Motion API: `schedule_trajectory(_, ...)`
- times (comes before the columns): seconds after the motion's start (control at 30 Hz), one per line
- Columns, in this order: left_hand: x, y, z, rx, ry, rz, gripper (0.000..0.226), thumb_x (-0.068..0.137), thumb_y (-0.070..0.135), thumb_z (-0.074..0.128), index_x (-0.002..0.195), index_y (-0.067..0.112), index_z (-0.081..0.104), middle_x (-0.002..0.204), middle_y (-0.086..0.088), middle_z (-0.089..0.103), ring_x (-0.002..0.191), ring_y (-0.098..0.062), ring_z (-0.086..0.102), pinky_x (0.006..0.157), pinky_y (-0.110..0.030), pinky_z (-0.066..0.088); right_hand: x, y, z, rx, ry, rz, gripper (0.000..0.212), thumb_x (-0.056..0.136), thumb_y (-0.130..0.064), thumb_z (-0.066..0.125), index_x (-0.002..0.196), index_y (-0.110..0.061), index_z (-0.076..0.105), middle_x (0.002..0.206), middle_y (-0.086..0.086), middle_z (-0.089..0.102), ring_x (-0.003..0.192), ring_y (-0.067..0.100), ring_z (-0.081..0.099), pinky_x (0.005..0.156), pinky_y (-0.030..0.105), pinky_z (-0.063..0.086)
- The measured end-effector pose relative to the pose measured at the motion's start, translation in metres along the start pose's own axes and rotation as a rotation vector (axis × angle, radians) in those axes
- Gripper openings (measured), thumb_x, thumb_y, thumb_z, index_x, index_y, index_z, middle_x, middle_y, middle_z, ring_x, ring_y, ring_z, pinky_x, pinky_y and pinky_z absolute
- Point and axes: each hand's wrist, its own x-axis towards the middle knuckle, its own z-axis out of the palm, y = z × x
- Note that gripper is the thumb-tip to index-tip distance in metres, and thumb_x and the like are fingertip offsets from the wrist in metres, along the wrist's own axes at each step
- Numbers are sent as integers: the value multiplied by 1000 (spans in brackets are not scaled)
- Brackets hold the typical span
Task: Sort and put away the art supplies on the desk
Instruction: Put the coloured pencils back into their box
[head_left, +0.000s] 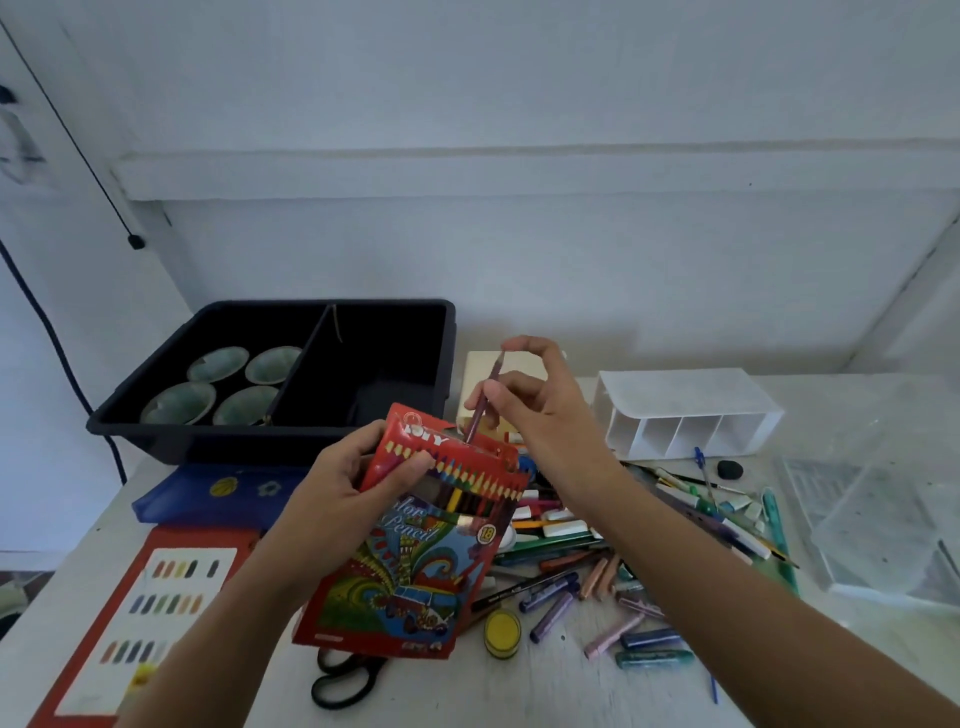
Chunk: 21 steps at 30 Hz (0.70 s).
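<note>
Scissors (347, 674) with black handles, one pair, lie on the desk (545, 691) just below the lower end of the pencil box (415, 566). The left hand (353, 486) grips this box near its top, fingers curled behind it and thumb across the red front, holding it tilted above the desk. Its flap is open, a row of coloured pencils shows through the window, and "18" is printed on the front.

Directly above that grip, the right hand (540, 410) pinches one dark maroon pencil (485, 397) between thumb and fingertips. The pencil's lower end sits in the box's open mouth.

Left of and beyond the left hand's grip stands a black tray (208, 441) split by one divider. Four shell-like dishes (179, 402) lie in its left compartment; what is in the dark right compartment cannot be made out. Below the tray lies one blue pouch (208, 496), and nearer still a red pastel case (140, 613) showing three rows of sticks.

Right of the pinch, a white organiser (675, 389) lies on its side with four slots showing, and beyond it is a clear plastic box (883, 499). Under the right forearm spreads a loose heap of crayons (613, 597), pens and pencils too tangled to count, with one yellow pot (502, 631) beside the pencil box.
</note>
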Motion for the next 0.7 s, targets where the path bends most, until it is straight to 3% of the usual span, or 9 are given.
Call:
schedule_trajectory(0.1, 2, 0, 4, -21, 17, 7, 14, 91, 42, 65, 104, 37, 64, 107, 1, 76, 93, -21, 77, 70, -32, 63, -2, -3, 7, -93, -101, 21, 18, 101, -24, 57, 112, -31, 44, 93, 2, 75, 86, 16, 72, 70, 33, 59)
schedule_trajectory(0.2, 3, 2, 7, -32, 44, 16, 21, 91, 40, 64, 110, 30, 63, 105, 0, 76, 92, -21, 77, 68, -31, 63, -7, 1, 8, -208, -74, 40, 23, 99, -31, 59, 109, -40, 40, 94, 0, 74, 89, 16, 72, 70, 34, 62)
schedule_trajectory(0.3, 4, 3, 7, -15, 52, 17, 32, 87, 44, 64, 113, 27, 61, 104, 2, 76, 93, -20, 77, 71, -33, 62, -11, 4, 4, -194, -65, 78, 21, 99, -32, 59, 107, -39, 41, 98, 3, 74, 93, 18, 71, 73, 35, 63)
schedule_trajectory(0.37, 4, 3, 8, -12, 49, 14, 34, 85, 45, 64, 113, 26, 61, 104, 1, 76, 92, -21, 77, 73, -36, 63, -12, 6, 2, -228, -83, 67, 11, 100, -34, 56, 103, -36, 45, 98, -1, 72, 94, 13, 69, 70, 27, 60)
schedule_trajectory(0.4, 4, 3, 8, -14, 48, 15, 33, 86, 45, 65, 113, 25, 61, 104, 0, 76, 92, -21, 77, 73, -37, 63, -12, 7, 2, -321, -88, 24, 7, 100, -37, 54, 97, -34, 48, 95, -7, 69, 93, 8, 67, 71, 21, 57)
schedule_trajectory(0.47, 5, 4, 9, -9, 45, 26, 30, 87, 43, 65, 110, 25, 61, 103, 0, 76, 90, -21, 77, 71, -33, 63, -14, 10, 2, -609, -79, -96, 21, 100, -47, 46, 86, -33, 52, 87, -14, 62, 90, 2, 58, 78, 16, 45)
schedule_trajectory(0.53, 5, 4, 10, 7, 21, 41, 25, 88, 41, 66, 107, 24, 62, 101, 0, 77, 90, -20, 77, 68, -28, 63, -19, 13, 2, -782, -73, -165, 38, 100, -57, 37, 91, -30, 61, 92, -15, 62, 94, 4, 54, 90, 29, 43)
schedule_trajectory(0.6, 4, 1, 12, 6, 5, 40, 22, 89, 40, 66, 105, 25, 63, 102, 0, 77, 91, -21, 77, 69, -27, 63, -25, 18, -3, -796, -59, -197, 49, 100, -62, 31, 106, -29, 66, 106, -17, 63, 105, 2, 53, 101, 35, 38)
schedule_trajectory(0.7, 2, -1, 9, -19, 25, 29, 13, 88, 42, 67, 100, 37, 65, 104, 1, 77, 91, -20, 77, 68, -27, 63, -38, 31, -23, -618, 120, -144, 43, 99, -59, 30, 109, -31, 62, 106, -17, 63, 98, -1, 58, 87, 30, 51)
